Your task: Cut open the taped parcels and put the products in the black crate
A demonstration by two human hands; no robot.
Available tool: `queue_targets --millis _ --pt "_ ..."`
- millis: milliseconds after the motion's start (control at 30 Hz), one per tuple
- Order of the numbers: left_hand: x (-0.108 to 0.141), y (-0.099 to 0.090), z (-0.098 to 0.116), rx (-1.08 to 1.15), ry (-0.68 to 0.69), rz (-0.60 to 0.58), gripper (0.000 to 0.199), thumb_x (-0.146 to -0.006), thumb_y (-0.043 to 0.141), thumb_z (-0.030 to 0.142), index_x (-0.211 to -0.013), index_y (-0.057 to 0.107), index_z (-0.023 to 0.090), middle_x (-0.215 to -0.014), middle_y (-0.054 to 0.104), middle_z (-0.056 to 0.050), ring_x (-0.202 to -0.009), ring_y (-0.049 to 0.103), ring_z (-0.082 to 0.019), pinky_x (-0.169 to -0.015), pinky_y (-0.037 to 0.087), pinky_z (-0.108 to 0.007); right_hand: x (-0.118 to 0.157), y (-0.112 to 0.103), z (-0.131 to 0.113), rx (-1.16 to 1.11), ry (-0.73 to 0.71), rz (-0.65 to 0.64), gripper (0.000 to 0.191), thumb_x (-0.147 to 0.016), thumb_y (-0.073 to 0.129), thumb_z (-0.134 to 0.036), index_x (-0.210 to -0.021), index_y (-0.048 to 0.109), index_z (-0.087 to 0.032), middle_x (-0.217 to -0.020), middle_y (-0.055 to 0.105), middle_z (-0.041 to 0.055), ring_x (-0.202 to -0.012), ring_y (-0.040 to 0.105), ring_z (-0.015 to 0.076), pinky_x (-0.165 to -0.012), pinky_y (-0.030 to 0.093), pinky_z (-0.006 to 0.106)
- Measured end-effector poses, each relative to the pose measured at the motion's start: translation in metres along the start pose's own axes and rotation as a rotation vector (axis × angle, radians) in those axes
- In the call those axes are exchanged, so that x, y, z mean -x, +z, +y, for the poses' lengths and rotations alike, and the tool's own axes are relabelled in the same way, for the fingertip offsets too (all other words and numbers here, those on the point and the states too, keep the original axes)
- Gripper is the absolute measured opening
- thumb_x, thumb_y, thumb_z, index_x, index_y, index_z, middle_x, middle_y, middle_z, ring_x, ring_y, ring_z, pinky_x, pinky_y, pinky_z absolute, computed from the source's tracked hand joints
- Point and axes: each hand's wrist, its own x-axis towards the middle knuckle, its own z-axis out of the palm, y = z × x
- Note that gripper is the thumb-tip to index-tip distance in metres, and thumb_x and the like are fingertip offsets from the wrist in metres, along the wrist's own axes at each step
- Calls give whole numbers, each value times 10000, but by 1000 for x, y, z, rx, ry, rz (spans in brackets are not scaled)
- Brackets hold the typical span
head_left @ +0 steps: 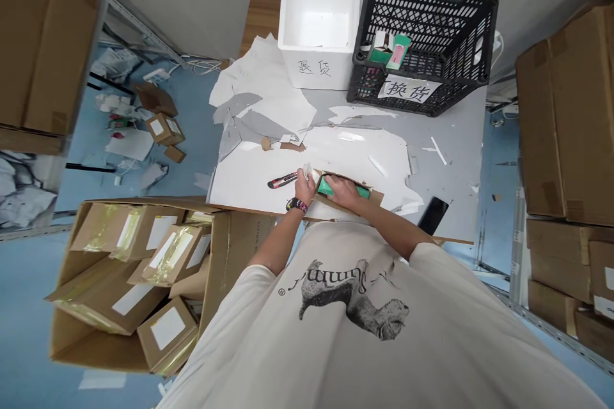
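Near the front edge of the table lies an opened small cardboard box [377, 198], with a green box [363, 192] inside it. My right hand [343, 192] reaches into the cardboard box, its fingers closed on the green box and partly hidden. At the left end of the carton, my left hand [304, 186] pinches a crumpled white piece [307, 170] that looks like paper or plastic. Just left of that hand rests a red and black utility knife [283, 180].
A white foam bin [314, 67] and a black plastic crate [426, 92] holding small green boxes stand at the back. A phone [433, 215] lies at the front right. Left of the table, a large carton [220, 268] holds several taped parcels. Torn white paper [259, 77] covers the tabletop.
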Motion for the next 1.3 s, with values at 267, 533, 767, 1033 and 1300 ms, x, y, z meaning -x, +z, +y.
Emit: queue_targets --millis 267,533,767,1033,1300 --pt "11 7 0 35 3 8 85 -1103 590 283 -1182 574 258 -925 762 -113 -942 792 -359 -867 548 -396 11 -2 -12 123 104 -60 707 -1077 632 -188 -1755 436 -141 -1462 739 271 -1291 736 378 -1040 605 435" --pt "24 25 13 46 26 -45 209 -1091 577 276 -1282 637 213 -929 782 -141 -913 796 -368 -829 540 -402 60 0 21 252 131 -143 844 -1043 506 -128 -1868 331 -160 -1370 731 262 -1256 662 369 -1127 471 491" --pt "23 29 18 77 22 -20 160 -1084 597 241 -1242 622 231 -880 762 -100 -921 795 -347 -815 526 -375 58 3 45 244 48 -127 928 -1038 631 -206 -1894 275 -182 -1310 751 210 -1189 661 344 -1116 400 459" --pt "8 23 17 66 75 -18 201 -1043 608 195 -1236 607 248 -954 764 -102 -943 776 -345 -850 536 -391 62 0 67 157 -52 -66 929 -1053 721 -357 -1889 335 -234 -1284 746 169 -1174 662 348 -1106 366 438" --pt "4 6 9 3 76 -34 228 -1030 581 196 -1254 618 222 -944 750 -110 -922 763 -343 -862 540 -401 67 -14 46 21 2 13 762 -1114 660 -336 -1840 445 -243 -1375 744 179 -1286 676 365 -1152 417 461"
